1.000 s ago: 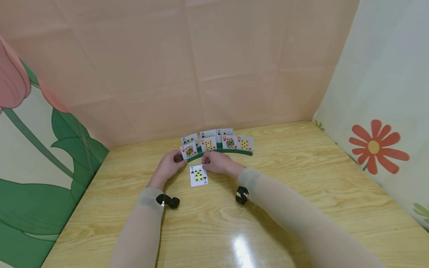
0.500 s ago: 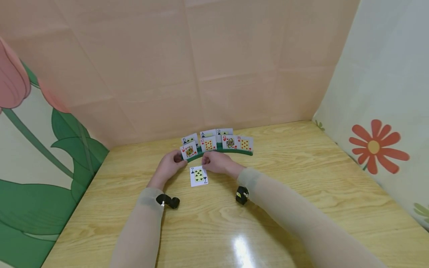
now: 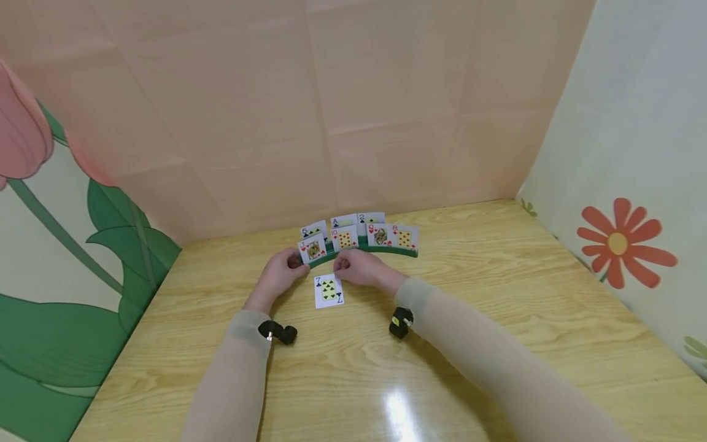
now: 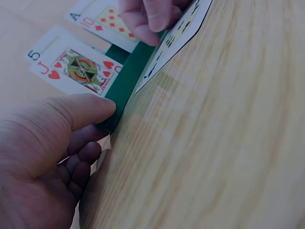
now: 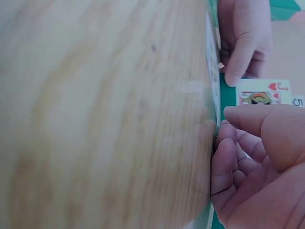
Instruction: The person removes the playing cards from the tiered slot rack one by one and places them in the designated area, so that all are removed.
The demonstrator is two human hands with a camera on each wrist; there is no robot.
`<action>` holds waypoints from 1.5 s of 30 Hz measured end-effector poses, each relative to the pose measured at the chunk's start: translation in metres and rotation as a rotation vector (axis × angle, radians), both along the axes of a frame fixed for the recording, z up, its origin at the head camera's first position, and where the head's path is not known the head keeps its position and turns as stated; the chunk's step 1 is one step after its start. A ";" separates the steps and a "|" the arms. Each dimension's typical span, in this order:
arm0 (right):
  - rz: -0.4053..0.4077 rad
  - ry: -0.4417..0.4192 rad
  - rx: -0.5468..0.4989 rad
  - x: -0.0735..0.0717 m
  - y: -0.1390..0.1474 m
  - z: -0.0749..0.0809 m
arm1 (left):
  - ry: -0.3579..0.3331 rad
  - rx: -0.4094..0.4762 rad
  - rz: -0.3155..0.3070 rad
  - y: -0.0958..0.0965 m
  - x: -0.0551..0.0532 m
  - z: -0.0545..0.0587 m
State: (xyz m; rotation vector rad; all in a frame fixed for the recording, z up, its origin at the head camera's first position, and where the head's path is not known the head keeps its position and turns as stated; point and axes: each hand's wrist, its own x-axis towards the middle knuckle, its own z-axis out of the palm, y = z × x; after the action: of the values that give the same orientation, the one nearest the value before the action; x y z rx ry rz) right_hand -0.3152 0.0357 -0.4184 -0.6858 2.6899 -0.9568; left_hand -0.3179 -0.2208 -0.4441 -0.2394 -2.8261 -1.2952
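Observation:
A curved green card holder (image 3: pixel 386 249) stands towards the back of the table, with playing cards upright in two rows. My left hand (image 3: pixel 278 273) grips its left end, thumb in front, below the jack of hearts (image 4: pixel 83 69). In front of the holder is the seven of clubs (image 3: pixel 329 291), face up. My right hand (image 3: pixel 361 268) pinches that card at its top right corner. Seen from the left wrist, the card slants beneath the right fingers (image 4: pixel 157 14), close to the holder's front. From the right wrist, its thin edge shows beyond the thumb (image 5: pixel 243 114).
The front row also has a ten of diamonds (image 3: pixel 345 237), a queen of hearts (image 3: pixel 378 235) and an eight of diamonds (image 3: pixel 404 237). Behind them stand a five (image 3: pixel 313 228), an ace (image 3: pixel 343 219) and a two (image 3: pixel 370 217). A pink cloth wall (image 3: pixel 248 123) rises behind the wooden table (image 3: pixel 353 380).

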 end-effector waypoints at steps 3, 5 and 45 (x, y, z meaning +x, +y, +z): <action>0.004 -0.032 -0.055 0.000 0.004 -0.001 | 0.001 -0.003 0.000 0.000 -0.001 0.000; 0.009 -0.071 -0.111 -0.001 0.008 -0.003 | 0.002 -0.002 0.000 0.000 -0.001 0.000; -0.165 0.006 -0.431 0.018 0.112 0.059 | 0.005 -0.010 0.006 -0.001 0.000 0.000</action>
State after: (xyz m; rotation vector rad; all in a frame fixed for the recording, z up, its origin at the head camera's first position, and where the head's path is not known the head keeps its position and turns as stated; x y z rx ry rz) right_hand -0.2969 0.1479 -0.3597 -0.5419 2.5957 -1.6059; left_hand -0.3175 -0.2213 -0.4446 -0.2342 -2.8276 -1.2777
